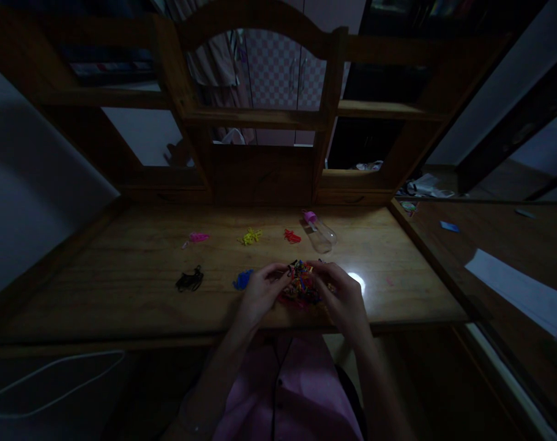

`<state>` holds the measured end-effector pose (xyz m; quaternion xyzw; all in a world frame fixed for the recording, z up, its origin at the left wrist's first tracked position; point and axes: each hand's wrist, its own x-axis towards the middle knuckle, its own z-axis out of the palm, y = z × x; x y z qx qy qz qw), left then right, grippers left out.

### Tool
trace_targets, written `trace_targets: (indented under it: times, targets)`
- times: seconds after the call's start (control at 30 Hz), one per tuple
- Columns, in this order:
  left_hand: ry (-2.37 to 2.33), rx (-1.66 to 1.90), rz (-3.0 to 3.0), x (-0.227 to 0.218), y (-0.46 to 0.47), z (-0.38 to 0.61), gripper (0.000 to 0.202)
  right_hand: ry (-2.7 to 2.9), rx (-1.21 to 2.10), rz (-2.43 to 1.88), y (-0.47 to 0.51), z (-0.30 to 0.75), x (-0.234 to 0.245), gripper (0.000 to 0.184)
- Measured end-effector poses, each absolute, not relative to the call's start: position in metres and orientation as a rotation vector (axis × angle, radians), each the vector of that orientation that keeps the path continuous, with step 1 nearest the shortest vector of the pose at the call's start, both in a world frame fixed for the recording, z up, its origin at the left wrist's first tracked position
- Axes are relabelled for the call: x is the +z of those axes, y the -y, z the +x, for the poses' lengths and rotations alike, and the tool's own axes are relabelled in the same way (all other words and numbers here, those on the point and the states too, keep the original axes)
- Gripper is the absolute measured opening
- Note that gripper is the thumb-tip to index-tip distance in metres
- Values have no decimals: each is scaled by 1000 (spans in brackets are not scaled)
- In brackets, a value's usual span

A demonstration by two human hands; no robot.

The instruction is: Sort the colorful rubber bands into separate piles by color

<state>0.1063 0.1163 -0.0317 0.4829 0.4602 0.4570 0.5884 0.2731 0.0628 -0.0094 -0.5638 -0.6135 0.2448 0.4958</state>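
A mixed-colour heap of small rubber bands [301,288] lies near the desk's front edge, between my two hands. My left hand [263,290] is closed, thumb and fingers pinching bands at the heap's left side, where a dark one shows by the fingertips. From the right, my right hand [346,296] curls its fingers into the same heap; its fingertips are partly hidden among the bands. Just beyond my left hand is a blue pile [242,280]. Further off lie a black pile [190,279], a pink pile [198,237], a yellow pile [250,236] and a red pile [292,236].
A clear bottle with a pink cap [323,237] lies on its side behind my right hand. The wooden desk [122,263] has a shelf unit [262,174] along its back. Right of it, a lower surface holds white paper [517,288] and a blue card [449,226].
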Motion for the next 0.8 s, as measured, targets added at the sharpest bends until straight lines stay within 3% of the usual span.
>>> trace_targets:
  times: [0.2,0.4,0.63,0.8]
  targets:
    - [-1090,1074,1276,-32,-117,108,21,1576,667,-1334,-58,264,-1,31]
    - [-1111,1123,1473,-28,-112,112,12,1730,427,-1355,-59,249,-6,41]
    - [-1073,1047,1489,-24,-111,110,11,1863,218,-1321,-63,253,-16,30]
    - [-1044,999,1383,-24,-111,110,15,1653,279,-1304,-60,253,-6,21]
